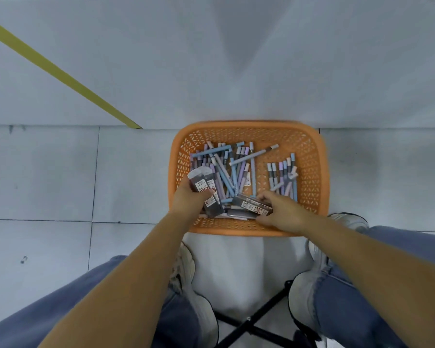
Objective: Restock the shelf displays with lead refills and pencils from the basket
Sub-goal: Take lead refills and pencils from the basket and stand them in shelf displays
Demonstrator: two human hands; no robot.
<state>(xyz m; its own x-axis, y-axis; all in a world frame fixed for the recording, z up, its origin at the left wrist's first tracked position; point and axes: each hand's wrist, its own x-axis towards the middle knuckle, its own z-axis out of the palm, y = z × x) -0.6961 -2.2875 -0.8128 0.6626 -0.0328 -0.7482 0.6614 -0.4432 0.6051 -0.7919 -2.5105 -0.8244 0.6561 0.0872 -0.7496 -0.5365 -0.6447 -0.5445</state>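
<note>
Stacking squarely is advised: dark flat lead refill packs [202,184] are gripped in the left hand [189,200] at the orange latticed plastic basket's [309,156] near-left side; one more pack [250,205], by its near rim, is pinched by the right hand [281,211].

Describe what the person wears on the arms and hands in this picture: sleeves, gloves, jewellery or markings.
The left forearm and right forearm are bare; no sleeve comes into view. The left hand and right hand wear no gloves, and no watch, bracelet or ring shows on either. No markings show.
</note>
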